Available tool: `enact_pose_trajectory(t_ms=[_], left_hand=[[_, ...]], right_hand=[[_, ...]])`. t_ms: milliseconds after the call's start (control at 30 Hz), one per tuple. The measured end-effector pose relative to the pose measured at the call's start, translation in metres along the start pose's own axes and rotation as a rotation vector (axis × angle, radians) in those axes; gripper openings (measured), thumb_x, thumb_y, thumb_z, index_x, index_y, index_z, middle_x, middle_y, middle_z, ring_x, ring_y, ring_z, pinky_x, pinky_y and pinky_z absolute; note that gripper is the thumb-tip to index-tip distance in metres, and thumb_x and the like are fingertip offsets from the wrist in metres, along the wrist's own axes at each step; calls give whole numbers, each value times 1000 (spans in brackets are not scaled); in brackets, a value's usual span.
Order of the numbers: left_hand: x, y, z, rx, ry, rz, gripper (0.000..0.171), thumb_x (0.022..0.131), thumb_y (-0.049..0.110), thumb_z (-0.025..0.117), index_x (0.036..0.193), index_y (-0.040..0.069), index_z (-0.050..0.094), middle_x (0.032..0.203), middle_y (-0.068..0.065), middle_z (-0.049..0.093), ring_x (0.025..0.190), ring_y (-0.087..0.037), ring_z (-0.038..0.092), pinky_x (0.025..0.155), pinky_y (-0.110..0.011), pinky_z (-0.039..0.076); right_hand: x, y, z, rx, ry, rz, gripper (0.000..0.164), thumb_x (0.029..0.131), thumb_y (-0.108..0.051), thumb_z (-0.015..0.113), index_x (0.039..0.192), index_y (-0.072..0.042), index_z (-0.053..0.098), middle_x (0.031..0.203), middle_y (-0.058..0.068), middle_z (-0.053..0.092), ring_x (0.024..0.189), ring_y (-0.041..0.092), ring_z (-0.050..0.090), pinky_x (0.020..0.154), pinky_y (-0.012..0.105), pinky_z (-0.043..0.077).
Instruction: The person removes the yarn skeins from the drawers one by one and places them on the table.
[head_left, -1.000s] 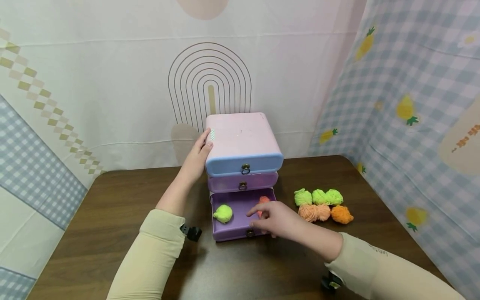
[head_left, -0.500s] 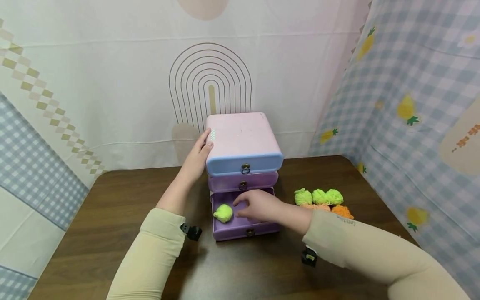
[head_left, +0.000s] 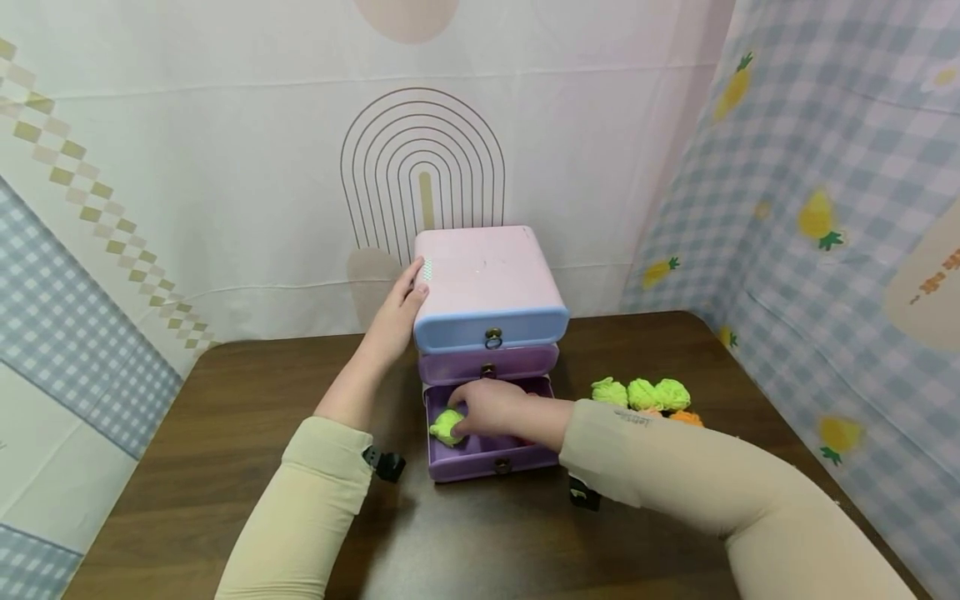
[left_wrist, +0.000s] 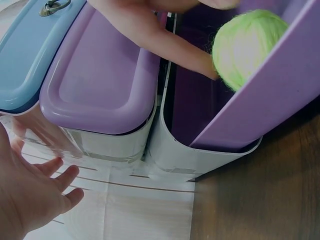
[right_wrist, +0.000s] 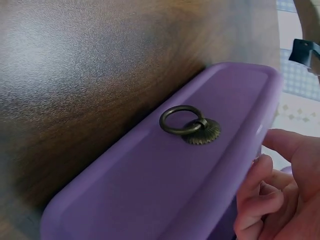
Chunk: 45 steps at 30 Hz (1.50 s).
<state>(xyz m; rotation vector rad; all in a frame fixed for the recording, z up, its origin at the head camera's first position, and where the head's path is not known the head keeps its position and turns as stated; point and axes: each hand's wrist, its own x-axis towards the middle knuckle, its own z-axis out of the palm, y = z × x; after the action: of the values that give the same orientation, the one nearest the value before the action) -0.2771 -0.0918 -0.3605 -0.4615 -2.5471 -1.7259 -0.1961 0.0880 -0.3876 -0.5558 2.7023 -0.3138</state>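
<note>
A bright green yarn ball (head_left: 446, 427) lies at the left end of the pulled-out bottom purple drawer (head_left: 468, 468). My right hand (head_left: 491, 406) is down in that drawer, thumb and forefinger on either side of the ball and pinching it. In the left wrist view a finger touches the side of the green yarn ball (left_wrist: 247, 47). The right wrist view shows curled fingers behind the drawer front (right_wrist: 165, 185), where the ball is hidden. My left hand (head_left: 392, 325) rests against the upper left side of the pink-topped drawer box (head_left: 483, 267), fingers extended.
Right of the box, several yarn balls lie on the brown table (head_left: 255, 433): light green (head_left: 609, 392) behind, orange (head_left: 686, 417) partly covered by the right sleeve (head_left: 660, 467). A blue drawer (head_left: 457, 333) and a middle purple drawer (head_left: 453, 367) are pushed in. Fabric hangs behind.
My right hand has moved left across the drawer, from its right end to the green yarn ball, and now pinches it. The left hand stays at the box.
</note>
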Motion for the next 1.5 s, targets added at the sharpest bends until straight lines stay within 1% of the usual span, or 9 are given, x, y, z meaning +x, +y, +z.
enact_pose_trajectory(t_ms=[33, 300, 533, 600, 800, 933, 1167, 1400, 1500], left_hand=[[3, -6, 1, 0, 5, 6, 57, 103, 53, 36, 157, 41, 23, 159, -11, 31, 143, -29, 31, 115, -50, 25], [2, -3, 0, 1, -9, -2, 57, 104, 51, 35, 158, 40, 21, 161, -10, 28, 144, -29, 28, 116, -51, 23], [-10, 23, -3, -2, -30, -34, 56, 107, 34, 35, 160, 23, 20, 161, -17, 24, 146, -34, 24, 117, -52, 20], [-11, 25, -3, 4, -30, -38, 56, 107, 32, 35, 160, 22, 20, 161, -17, 23, 146, -34, 23, 117, -52, 20], [0, 2, -1, 1, -17, -18, 56, 106, 42, 36, 159, 34, 20, 162, -9, 23, 147, -28, 22, 117, -50, 19], [3, -6, 0, 10, -5, 0, 55, 104, 50, 35, 157, 41, 21, 163, -5, 23, 147, -25, 21, 118, -50, 18], [2, -7, 0, 14, 12, -1, 56, 103, 55, 35, 156, 44, 23, 163, -2, 23, 148, -27, 20, 118, -52, 17], [1, -6, 1, 13, 7, 12, 57, 103, 53, 35, 157, 40, 23, 163, -3, 21, 148, -27, 20, 118, -51, 17], [1, -5, 1, 6, 9, 18, 57, 103, 53, 36, 157, 38, 23, 163, -4, 23, 148, -27, 21, 118, -50, 18]], right_hand=[[1, -1, 1, -7, -4, 1, 44, 84, -40, 77, 125, -24, 69, 119, -6, 68, 105, 14, 62, 81, 39, 51], [9, -6, 6, -58, -24, 6, 50, 81, -40, 80, 127, -22, 68, 116, -5, 69, 95, 13, 61, 77, 37, 50], [13, -8, 8, -86, -40, 25, 51, 80, -42, 80, 125, -24, 68, 114, -5, 68, 91, 13, 60, 73, 38, 50], [13, -8, 9, -83, -47, 27, 50, 80, -43, 80, 125, -24, 68, 113, -5, 68, 91, 13, 60, 73, 38, 50], [11, -4, 10, -37, -32, 24, 44, 80, -42, 80, 120, -26, 70, 101, -9, 67, 82, 11, 57, 69, 34, 48], [10, 0, 9, 4, -5, 23, 46, 80, -42, 80, 122, -26, 69, 103, -8, 68, 75, 9, 59, 66, 33, 48], [4, 4, 2, 51, 28, 22, 49, 79, -45, 80, 123, -26, 69, 107, -9, 68, 82, 10, 57, 71, 35, 48], [-11, 16, -4, 160, 76, 6, 53, 79, -46, 80, 127, -25, 67, 108, -8, 67, 76, 11, 59, 71, 33, 48], [-21, 26, -9, 195, 106, 1, 54, 78, -46, 82, 125, -24, 68, 111, -7, 67, 80, 11, 58, 75, 33, 48]])
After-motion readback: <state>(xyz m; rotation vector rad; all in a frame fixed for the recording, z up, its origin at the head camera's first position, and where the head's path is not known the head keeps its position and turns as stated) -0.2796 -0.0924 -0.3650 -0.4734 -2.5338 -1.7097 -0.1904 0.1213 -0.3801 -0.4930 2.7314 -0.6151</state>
